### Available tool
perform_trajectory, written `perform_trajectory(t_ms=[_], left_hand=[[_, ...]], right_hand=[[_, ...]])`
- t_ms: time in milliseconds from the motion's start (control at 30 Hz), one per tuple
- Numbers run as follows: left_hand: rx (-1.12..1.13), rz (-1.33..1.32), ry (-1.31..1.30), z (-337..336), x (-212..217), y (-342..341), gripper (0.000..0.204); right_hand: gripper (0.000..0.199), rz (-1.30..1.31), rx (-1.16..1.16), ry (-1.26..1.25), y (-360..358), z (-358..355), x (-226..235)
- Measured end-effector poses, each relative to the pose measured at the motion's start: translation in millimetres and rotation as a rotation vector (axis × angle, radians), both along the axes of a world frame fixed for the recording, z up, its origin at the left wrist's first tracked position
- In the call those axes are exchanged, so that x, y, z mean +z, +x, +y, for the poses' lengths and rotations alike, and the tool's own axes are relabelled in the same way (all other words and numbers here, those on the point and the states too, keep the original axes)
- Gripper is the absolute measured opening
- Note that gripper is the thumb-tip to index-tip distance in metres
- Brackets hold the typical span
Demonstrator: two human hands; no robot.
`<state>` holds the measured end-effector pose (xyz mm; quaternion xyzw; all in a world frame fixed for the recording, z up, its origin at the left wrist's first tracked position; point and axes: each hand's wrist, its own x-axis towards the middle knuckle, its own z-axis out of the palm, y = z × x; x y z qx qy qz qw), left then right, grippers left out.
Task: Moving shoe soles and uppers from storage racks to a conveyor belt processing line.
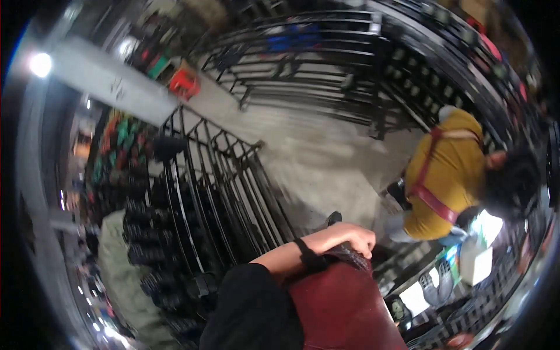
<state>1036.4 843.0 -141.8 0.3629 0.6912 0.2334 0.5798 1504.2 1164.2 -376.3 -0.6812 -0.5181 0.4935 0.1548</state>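
Note:
My left hand (360, 238) comes in from the lower edge in a black sleeve, with a black band (310, 255) round the wrist. Its fingers are curled in at the far end of a dark red apron (341, 306). A dark, rough-textured patch (351, 255) shows just under the fingers. Blur and the angle hide what they grip. No part of my right hand can be seen.
A co-worker in a mustard top (446, 169) with red straps bends over a lit line at right, where grey shoe parts (445, 280) lie. Black metal racks (219, 169) stand at left, with more racks (303, 76) farther back. A red crate (184, 83) sits by a pale pillar (111, 76).

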Motion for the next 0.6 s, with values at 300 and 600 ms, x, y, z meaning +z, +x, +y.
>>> perform_trajectory(t_ms=[300, 600], left_hand=[[1.517, 0.23, 0.3, -280.7, -13.2, -8.7, 0.033], [1.686, 0.605, 0.226, -290.8, 51.0, 61.5, 0.047]], right_hand=[[0.04, -0.022, 1.0, 0.093, -237.3, 25.8, 68.3], [0.036, -0.098, 2.164, 0.065, -484.8, 4.9, 65.2]])
